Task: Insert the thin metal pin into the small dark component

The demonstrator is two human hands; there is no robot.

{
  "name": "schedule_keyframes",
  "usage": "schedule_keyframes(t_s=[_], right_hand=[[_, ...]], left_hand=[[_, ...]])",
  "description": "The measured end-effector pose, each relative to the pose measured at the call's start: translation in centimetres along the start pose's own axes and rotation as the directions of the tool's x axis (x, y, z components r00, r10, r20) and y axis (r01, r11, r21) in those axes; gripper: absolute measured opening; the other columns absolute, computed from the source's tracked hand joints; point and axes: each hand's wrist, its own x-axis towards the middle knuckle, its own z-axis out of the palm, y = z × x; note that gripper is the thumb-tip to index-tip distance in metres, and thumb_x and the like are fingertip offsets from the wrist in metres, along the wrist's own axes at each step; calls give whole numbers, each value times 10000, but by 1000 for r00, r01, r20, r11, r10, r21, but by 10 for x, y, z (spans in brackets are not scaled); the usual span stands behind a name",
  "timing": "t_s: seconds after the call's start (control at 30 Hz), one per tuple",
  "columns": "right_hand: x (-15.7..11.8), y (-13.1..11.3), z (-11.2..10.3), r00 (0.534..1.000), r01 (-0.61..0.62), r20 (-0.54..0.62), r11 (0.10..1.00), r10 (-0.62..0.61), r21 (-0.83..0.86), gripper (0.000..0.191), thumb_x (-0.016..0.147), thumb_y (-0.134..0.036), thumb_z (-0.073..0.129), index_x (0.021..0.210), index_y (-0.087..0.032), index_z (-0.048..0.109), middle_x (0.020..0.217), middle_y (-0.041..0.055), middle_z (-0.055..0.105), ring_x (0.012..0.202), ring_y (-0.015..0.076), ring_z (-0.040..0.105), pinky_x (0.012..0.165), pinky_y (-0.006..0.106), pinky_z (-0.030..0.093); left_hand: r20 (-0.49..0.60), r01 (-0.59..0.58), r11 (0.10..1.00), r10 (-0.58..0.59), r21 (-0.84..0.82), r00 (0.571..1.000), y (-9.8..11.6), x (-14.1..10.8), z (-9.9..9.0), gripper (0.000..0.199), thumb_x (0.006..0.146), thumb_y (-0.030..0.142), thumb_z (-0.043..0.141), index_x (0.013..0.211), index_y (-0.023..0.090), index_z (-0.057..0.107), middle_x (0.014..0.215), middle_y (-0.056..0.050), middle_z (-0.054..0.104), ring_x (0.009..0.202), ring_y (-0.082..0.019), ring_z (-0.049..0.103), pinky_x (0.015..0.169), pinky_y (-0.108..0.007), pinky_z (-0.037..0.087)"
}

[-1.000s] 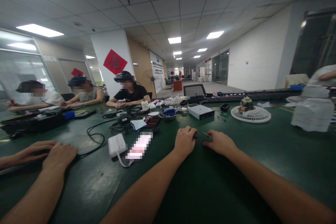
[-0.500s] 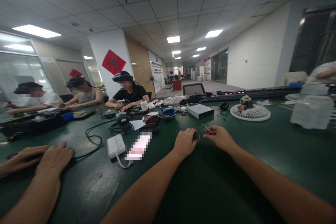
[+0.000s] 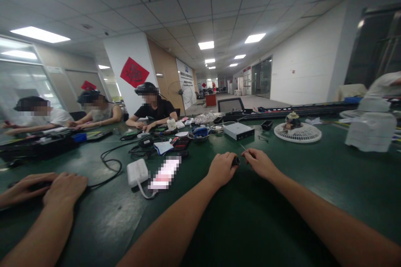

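My left hand (image 3: 223, 170) rests low over the green table, its fingers wrapped round a small black cylindrical thing (image 3: 236, 161). The rounded end of that thing pokes out past my fingertips on the right; the rest is hidden in the hand. A short way to the right, my right hand (image 3: 259, 163) pinches a thin metal rod (image 3: 243, 147) whose tip points up and left. What kind of tool the rod belongs to is hidden by the fingers. Rod and black thing are apart.
A co-worker's hands (image 3: 62, 187) lie on a dark object at left. Nearby are a white adapter box (image 3: 138, 172) and a blurred-out phone-like slab (image 3: 165, 173). Beyond stand a silver drive box (image 3: 238, 131), a small black tray (image 3: 267, 125) and a white fan grille (image 3: 297, 133).
The black thing has turned slightly, its round end now facing more to the right. My right hand has shifted a little, and the rod shows less of its length.
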Motion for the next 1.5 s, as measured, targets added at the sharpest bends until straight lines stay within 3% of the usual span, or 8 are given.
schedule_keyframes(t_s=[0.1, 0.33, 0.5, 0.63, 0.8, 1.2, 1.33, 1.5], right_hand=[[3, 3, 0, 1000, -4, 2, 999, 4, 37, 318, 936, -369, 438, 933, -168, 685, 674, 7, 660, 548, 135, 559, 506, 242, 395], [5, 12, 10, 996, -89, 11, 962, 89, 258, 279, 831, -278, 609, 1092, -190, 566, 843, 12, 709, 486, 109, 562, 488, 242, 440], [3, 9, 6, 1000, -5, 15, 995, 3, 99, 165, 818, -314, 657, 924, -193, 694, 818, 27, 730, 637, 149, 644, 614, 261, 489], [1, 2, 1, 1000, 25, -2, 999, -24, 44, 191, 779, -302, 700, 932, -202, 755, 816, 20, 745, 694, 159, 643, 647, 259, 480], [-2, -1, -1, 998, -35, 54, 999, 36, -29, 161, 766, -260, 689, 900, -204, 760, 742, 5, 728, 589, 137, 598, 566, 246, 436], [-7, -6, -7, 997, 66, 47, 982, -58, -177, 205, 777, -412, 711, 791, -208, 701, 773, 22, 725, 704, 172, 632, 630, 260, 427], [-6, -5, -5, 992, 125, 31, 981, -122, -146, 188, 806, -400, 684, 845, -217, 699, 794, 16, 735, 716, 169, 639, 657, 265, 437], [-3, 0, -1, 992, 119, 51, 992, -117, -39, 193, 812, -382, 679, 875, -200, 694, 808, 19, 739, 709, 157, 643, 659, 259, 457]], left_hand=[[4, -2, 1000, 2, -5, 1000, 0, 0, 0, 281, 923, 348, 602, 1174, 227, 565, 1130, -55, 642, 1011, -224, 593, 851, -349, 419], [-3, -13, 1000, 13, -8, 1000, -1, 0, 2, 286, 921, 358, 605, 1169, 220, 576, 1119, -58, 649, 1004, -228, 599, 853, -353, 426], [20, -11, 1000, 11, -20, 1000, -1, 0, 0, 281, 928, 369, 589, 1164, 217, 584, 1115, -66, 650, 1004, -227, 602, 858, -353, 427], [26, -34, 998, 35, -48, 999, 0, 1, -1, 292, 929, 373, 589, 1177, 219, 582, 1130, -64, 651, 1035, -225, 597, 872, -349, 423], [39, -75, 996, 77, -53, 996, 1, 0, -3, 301, 915, 380, 614, 1166, 217, 593, 1132, -62, 655, 1045, -224, 594, 893, -353, 411], [44, -127, 984, 134, -128, 990, 2, -2, -8, 300, 944, 382, 582, 1199, 224, 573, 1166, -60, 650, 1076, -217, 587, 937, -346, 397], [38, -125, 984, 131, -128, 991, 0, -2, -5, 286, 962, 358, 553, 1212, 219, 558, 1185, -64, 638, 1091, -214, 579, 936, -344, 401], [53, -136, 978, 146, -156, 988, 0, -1, -5, 257, 973, 333, 535, 1198, 209, 545, 1213, -64, 626, 1103, -207, 575, 939, -329, 407]])
